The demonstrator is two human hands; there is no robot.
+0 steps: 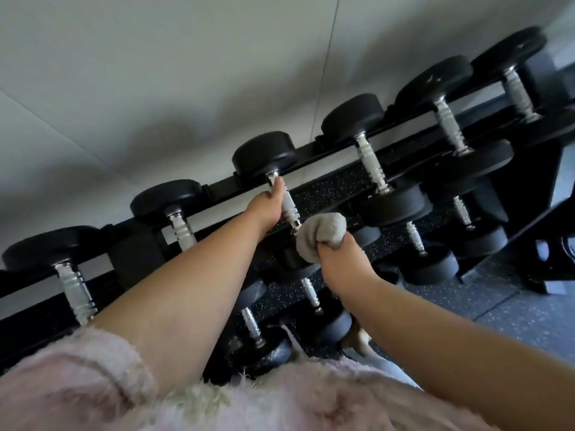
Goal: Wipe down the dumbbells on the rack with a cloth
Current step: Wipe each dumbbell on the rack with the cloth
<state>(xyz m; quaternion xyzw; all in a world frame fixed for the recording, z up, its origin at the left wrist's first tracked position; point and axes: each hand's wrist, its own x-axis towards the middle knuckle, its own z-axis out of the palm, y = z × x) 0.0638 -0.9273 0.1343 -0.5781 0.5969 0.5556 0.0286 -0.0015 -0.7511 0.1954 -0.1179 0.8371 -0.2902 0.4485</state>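
Gripping dumbbell (264, 154) handle on top rack (217, 185) rail with left hand (270, 208); right hand (339, 264) clutching balled grey cloth (323, 236) at handle's near end.

Two hands at one dumbbell (264, 155) on a black rack (217, 185), seen at a tilt.

The left hand (267, 206) grips the metal handle (287, 203) of this dumbbell, thumb lying along the bar towards the far black head. The right hand (339, 259) clutches a bunched grey cloth (323, 234) at the near end of the same handle; whether the cloth touches the metal cannot be told. More dumbbells (351, 118) sit on either side of it along the same rail, and a lower row (429, 262) sits below and in front of it. A pale wall (155, 73) rises behind it, speckled floor (513, 306) lies off to its right, and a fuzzy pink sleeve (77, 384) fills the edge nearest the camera.
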